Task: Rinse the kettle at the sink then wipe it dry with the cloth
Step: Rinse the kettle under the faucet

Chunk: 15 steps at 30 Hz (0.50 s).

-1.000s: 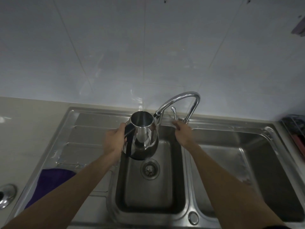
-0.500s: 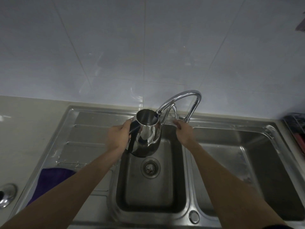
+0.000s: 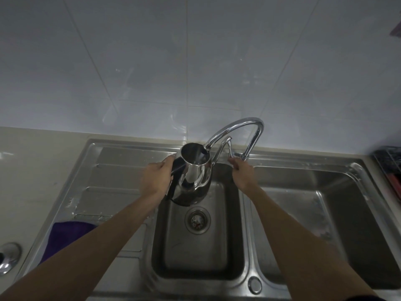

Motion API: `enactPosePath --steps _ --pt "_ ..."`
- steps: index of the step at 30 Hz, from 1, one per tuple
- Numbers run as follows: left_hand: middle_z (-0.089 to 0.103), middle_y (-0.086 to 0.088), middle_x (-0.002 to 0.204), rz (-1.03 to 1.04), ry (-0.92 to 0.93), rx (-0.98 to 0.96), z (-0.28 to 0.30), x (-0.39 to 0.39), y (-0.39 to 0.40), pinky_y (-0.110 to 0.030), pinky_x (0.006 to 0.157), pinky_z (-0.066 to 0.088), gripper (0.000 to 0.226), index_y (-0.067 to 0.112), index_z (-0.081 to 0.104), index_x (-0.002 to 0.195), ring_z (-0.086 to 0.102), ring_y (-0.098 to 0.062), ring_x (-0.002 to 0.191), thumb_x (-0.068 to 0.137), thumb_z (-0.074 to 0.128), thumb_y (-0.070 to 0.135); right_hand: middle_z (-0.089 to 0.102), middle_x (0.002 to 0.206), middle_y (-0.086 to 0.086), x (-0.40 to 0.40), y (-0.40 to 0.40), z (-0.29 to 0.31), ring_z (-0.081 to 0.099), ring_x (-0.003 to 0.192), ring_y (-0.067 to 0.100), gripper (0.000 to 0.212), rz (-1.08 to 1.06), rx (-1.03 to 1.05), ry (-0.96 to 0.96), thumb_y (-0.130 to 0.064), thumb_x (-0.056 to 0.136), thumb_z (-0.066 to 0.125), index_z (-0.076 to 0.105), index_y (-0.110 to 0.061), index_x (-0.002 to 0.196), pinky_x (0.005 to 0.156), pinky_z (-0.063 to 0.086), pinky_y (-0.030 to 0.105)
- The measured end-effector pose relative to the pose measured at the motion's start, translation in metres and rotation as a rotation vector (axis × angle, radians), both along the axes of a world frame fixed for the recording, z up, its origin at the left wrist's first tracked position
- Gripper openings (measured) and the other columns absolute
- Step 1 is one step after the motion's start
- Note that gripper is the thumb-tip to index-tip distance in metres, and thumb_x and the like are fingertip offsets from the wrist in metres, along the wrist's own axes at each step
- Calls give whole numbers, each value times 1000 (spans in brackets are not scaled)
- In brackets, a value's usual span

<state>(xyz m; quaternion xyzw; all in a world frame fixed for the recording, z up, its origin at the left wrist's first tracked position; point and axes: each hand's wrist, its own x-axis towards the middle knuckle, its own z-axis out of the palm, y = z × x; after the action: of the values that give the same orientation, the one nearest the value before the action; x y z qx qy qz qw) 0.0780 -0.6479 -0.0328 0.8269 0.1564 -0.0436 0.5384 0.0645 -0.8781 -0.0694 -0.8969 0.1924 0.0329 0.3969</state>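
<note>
Over the left basin of the sink [image 3: 269, 253], left hand [image 3: 155, 181] wraps the handle side of the kettle [image 3: 192, 181], mouth up right under the tap [image 3: 236, 131] outlet so water would fall straight in. Right hand [image 3: 242, 173] pinches the tap lever [image 3: 229, 148], likely to start flow; no stream visible. Cloth [image 3: 65, 237] lies on the drainboard, near for wiping later. Rinse barely begun.

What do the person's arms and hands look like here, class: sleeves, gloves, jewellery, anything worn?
Both forearms are bare up to the picture's lower edge. The left hand and right hand wear no gloves; no watch, bracelet or ring shows. A dark sliver at the bottom edge, near the right elbow, may be clothing, but it is too small to tell.
</note>
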Motion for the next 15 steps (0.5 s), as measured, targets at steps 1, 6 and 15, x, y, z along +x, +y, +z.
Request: enactPosePath --steps 1,6,15 --pt "48 1 40 -1 -2 7 0 0 0 -25 50 35 54 16 55 44 46 -15 38 88 52 46 58 135 11 0 0 0 51 125 29 45 4 -1 3 8 91 38 57 -7 129 104 38 30" --pt "49 0 40 5 -4 28 2 0 -1 -24 49 33 54 16 55 44 47 -14 38 89 53 46 57 135 11 0 1 1 51 126 28 43 12 -1 7 5 93 39 56 -8 130 104 38 30" --pt "48 3 37 -12 4 10 1 3 -2 -21 41 33 54 12 57 46 41 -4 28 89 54 44 58 134 11 4 0 -1 54 123 30 42 13 13 10 4 94 38 56 -8 130 103 41 36"
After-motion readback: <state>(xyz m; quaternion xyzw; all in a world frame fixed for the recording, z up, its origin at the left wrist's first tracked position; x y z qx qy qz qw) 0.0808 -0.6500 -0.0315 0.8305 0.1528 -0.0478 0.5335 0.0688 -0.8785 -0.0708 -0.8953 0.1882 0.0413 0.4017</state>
